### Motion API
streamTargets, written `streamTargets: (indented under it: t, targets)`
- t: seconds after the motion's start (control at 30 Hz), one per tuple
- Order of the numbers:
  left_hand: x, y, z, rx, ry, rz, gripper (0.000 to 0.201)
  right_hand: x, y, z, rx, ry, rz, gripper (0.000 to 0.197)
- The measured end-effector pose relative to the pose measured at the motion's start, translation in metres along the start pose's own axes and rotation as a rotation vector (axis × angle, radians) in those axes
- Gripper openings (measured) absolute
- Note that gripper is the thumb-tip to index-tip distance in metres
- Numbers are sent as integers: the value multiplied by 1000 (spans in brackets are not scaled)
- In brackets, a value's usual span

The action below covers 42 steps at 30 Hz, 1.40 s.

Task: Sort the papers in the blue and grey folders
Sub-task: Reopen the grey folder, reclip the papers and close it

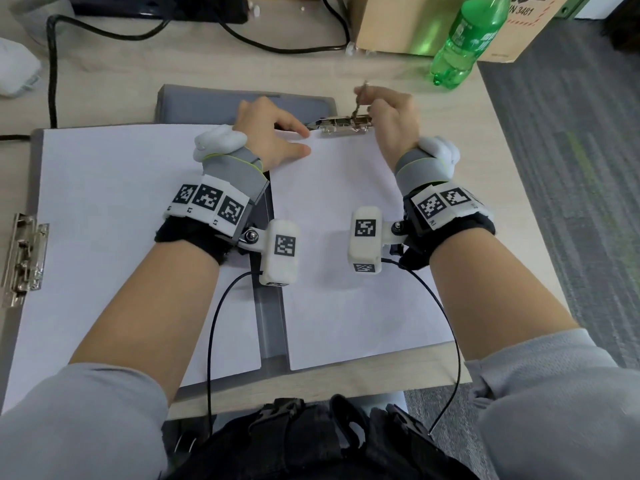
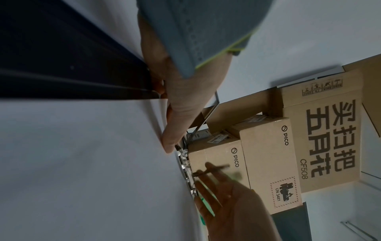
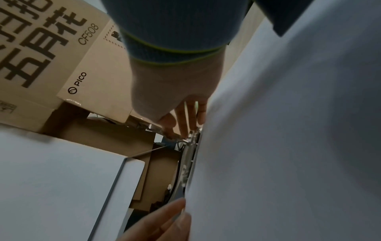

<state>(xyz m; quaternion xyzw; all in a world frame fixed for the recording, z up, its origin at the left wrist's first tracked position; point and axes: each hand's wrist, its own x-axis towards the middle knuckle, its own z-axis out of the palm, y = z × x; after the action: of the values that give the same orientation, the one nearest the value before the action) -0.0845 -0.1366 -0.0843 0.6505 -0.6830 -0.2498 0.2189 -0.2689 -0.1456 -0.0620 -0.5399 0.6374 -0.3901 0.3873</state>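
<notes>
An open grey folder (image 1: 273,327) lies flat on the desk with white sheets on both halves. The right sheet (image 1: 346,265) sits under a metal clip (image 1: 343,125) at its top edge. My right hand (image 1: 367,102) pinches the clip's lever (image 1: 360,98) and holds it raised. My left hand (image 1: 301,140) lies on the sheet's top left corner beside the clip, forefinger and thumb straight. The left sheet (image 1: 121,237) has its own clip (image 1: 24,258) at the left edge. A second, blue-grey folder (image 1: 207,102) pokes out from underneath at the back.
A green plastic bottle (image 1: 464,39) and a cardboard box (image 1: 398,26) stand at the back right. Black cables (image 1: 52,81) run across the back left near a white object (image 1: 14,71). The desk's right edge (image 1: 519,188) drops to grey carpet.
</notes>
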Motion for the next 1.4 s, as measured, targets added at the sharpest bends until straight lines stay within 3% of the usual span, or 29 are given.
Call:
streamTargets:
  t: [0.17,0.37,0.47,0.63,0.9,1.1,1.27,1.4]
  targets:
    - [1,0,0,-14,-1,11,28,7,-12,19,-31,-66,25,43]
    - [-1,0,-1,-42,-1,8,28,21,-14,28,-79,-171,73,28]
    - [-1,0,-1,-44,4,8,28,23,-15,29,-138,-205,121,43]
    - [-1,0,0,-62,30,-18,29,29,-12,35,-444,-221,120,59]
    - [-4,5,-3,-44,28,-49,32,31,-4,47,-525,-191,71,66]
    - [-13,10,-17,-42,-60,-50,35,26,-6,39,-581,-224,61,62]
    - [-26,17,-27,-29,-61,-75,48,8,-11,32,-687,-120,-7,54]
    - [-42,21,-31,12,-94,-58,54,-14,-14,28,-678,-117,-58,55]
